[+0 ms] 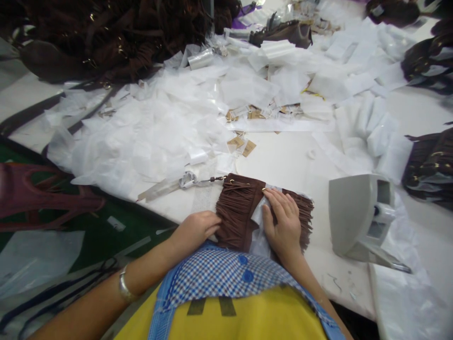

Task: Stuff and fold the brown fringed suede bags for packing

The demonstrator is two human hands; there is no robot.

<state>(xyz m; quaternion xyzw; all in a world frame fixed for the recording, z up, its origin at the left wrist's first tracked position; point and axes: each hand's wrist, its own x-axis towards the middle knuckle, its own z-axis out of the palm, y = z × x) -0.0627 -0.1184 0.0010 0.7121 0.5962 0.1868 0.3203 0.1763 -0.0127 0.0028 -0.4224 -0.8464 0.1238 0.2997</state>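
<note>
A small brown fringed bag (240, 212) lies on the table in front of me, its fringe hanging down both sides. White tissue or film (260, 217) shows at its middle, between the two fringed parts. My left hand (201, 226) pinches the bag's left edge with fingers closed; its fingertips are partly hidden. Flat across the bag's right part rests my right hand (285, 226), fingers stretched out beside a small gold-coloured fitting. A wrapped strap with a clasp (189, 179) runs left from the bag's top corner.
Loose white wrapping sheets (141, 127) are heaped across the table. Brown tags (249, 148) lie beyond the bag. A grey tape dispenser (357, 217) stands at right. Dark brown bags (106, 38) are piled at back left. A reddish plastic stool (46, 196) is at left.
</note>
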